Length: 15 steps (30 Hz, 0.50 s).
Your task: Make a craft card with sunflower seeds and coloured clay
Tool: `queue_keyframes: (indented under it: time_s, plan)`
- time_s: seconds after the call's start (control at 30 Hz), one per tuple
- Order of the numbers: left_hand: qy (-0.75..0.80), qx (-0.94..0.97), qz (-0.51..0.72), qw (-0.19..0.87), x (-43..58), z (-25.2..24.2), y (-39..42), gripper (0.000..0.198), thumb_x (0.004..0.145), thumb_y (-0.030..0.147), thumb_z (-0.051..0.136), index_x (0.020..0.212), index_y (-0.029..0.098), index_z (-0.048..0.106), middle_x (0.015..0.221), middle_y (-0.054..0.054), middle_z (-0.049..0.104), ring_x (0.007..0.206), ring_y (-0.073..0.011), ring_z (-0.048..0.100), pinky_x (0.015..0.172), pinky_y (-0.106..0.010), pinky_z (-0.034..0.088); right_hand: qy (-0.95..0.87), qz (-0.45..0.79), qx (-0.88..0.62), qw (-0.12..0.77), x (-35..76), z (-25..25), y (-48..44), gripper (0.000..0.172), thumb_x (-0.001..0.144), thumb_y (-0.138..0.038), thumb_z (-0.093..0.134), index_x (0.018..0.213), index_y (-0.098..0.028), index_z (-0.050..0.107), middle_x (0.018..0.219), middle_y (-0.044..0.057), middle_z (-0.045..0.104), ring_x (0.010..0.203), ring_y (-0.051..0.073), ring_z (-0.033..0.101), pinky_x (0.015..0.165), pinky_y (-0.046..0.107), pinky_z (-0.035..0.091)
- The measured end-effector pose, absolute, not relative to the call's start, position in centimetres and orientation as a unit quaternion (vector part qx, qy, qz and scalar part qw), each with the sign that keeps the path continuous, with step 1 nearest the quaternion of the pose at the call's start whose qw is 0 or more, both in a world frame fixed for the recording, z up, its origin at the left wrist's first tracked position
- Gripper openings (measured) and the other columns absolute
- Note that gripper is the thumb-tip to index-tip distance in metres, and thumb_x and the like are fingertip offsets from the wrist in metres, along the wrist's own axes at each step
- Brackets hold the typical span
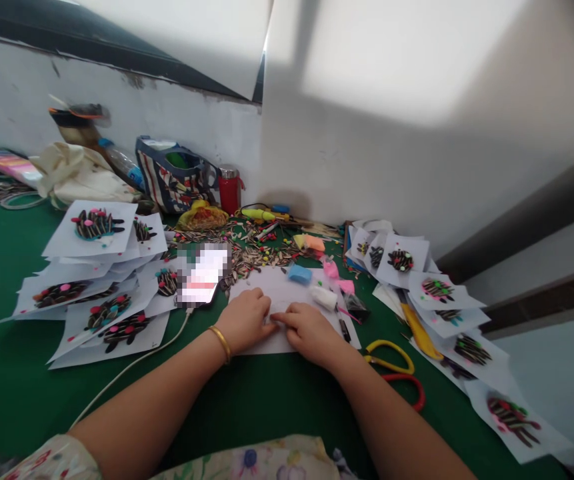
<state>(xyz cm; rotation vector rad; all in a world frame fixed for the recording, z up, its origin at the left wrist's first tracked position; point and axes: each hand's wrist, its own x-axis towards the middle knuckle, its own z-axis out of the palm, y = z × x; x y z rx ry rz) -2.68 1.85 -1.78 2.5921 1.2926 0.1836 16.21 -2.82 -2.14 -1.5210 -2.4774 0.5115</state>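
Note:
My left hand (249, 321), with a gold bangle (221, 344) on the wrist, rests on a white sheet of paper (287, 345). Its fingers lie on the sheet and its thumb points right. Close beside it, my right hand (313, 333) has its index finger stretched toward the left thumb, its other fingers curled under. Anything between those fingertips is hidden or too small to name. On the paper's far side lie a blue packet of clay (299, 274) and a white one (323, 297). A black pen (344, 330) lies at the sheet's right edge.
Sunflower seeds (251, 253) are scattered beyond the paper. A lit phone (201, 277) with a white cable stands left. Stacked cards with seed figures (97, 225) flank both sides. Scissors (391, 357) with yellow and red handles lie right. A red flask (229, 190) stands behind.

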Motion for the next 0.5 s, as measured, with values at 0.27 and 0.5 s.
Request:
queue_keyframes:
  time_s: [0.27, 0.5]
  plan:
    - [0.419, 0.893, 0.078, 0.144, -3.09, -1.63, 2.13, 0.014, 0.082, 0.032, 0.058, 0.085, 0.019, 0.063, 0.094, -0.009, 0.058, 0.093, -0.0242, 0.057, 0.083, -0.035, 0.045, -0.843, 0.177, -0.501, 0.089, 16.38, -2.08, -2.73, 0.048, 0.086, -0.012, 0.051, 0.129, -0.031, 0.059, 0.101, 0.005, 0.06, 0.097, 0.017, 0.053, 0.087, 0.029, 0.036]
    - [0.409, 0.89, 0.065, 0.193, -3.48, -1.04, 2.47, 0.017, 0.081, 0.033, 0.061, 0.09, 0.02, 0.065, 0.099, -0.008, 0.059, 0.097, -0.0236, 0.058, 0.088, -0.034, 0.044, -0.835, 0.196, -0.499, 0.126, 16.71, -1.84, -2.64, 0.049, 0.087, -0.009, 0.047, 0.132, -0.024, 0.055, 0.103, 0.006, 0.062, 0.096, 0.017, 0.055, 0.087, 0.028, 0.039]
